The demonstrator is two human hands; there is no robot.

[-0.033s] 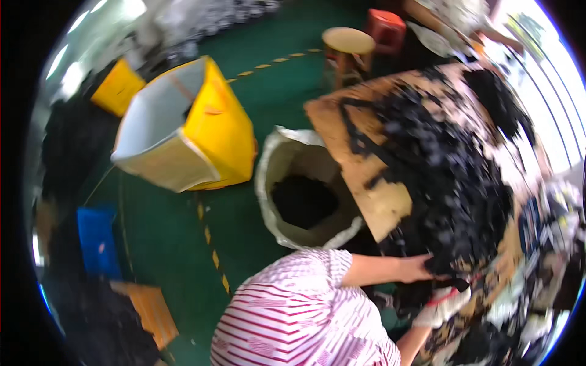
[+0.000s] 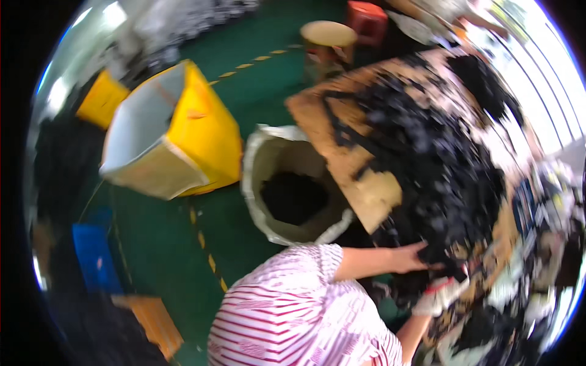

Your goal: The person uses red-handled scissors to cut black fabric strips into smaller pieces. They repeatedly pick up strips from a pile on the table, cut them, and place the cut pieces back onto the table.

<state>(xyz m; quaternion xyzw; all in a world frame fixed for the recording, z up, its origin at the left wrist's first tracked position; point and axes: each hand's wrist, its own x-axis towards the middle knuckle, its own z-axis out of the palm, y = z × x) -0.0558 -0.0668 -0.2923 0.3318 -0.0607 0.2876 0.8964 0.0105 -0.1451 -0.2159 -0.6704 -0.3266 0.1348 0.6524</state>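
Note:
My left hand point(image 2: 408, 257), bare, is closed on black scraps point(image 2: 441, 263) at the near end of a cardboard-covered work surface point(image 2: 369, 204). My right hand point(image 2: 441, 297), in a white glove, is just below it, closed round something blurred, dark and partly red that I cannot make out. More black cut pieces point(image 2: 427, 152) are heaped loosely over the cardboard. A white sack point(image 2: 256, 149) with black scraps in the bottom stands against the surface's left edge.
A yellow container point(image 2: 210, 140), a blue item point(image 2: 97, 256) and cardboard point(image 2: 152, 326) are on the green floor, left. A stool point(image 2: 329, 36) and red stool point(image 2: 366, 21) stand behind. A co-worker's arms point(image 2: 464, 18) show at top right. Mixed scraps point(image 2: 537, 305) lie at right.
The view has shifted slightly, so the cardboard surface and sack sit further left in the picture. My hands are slightly higher in the picture, still at the black scraps.

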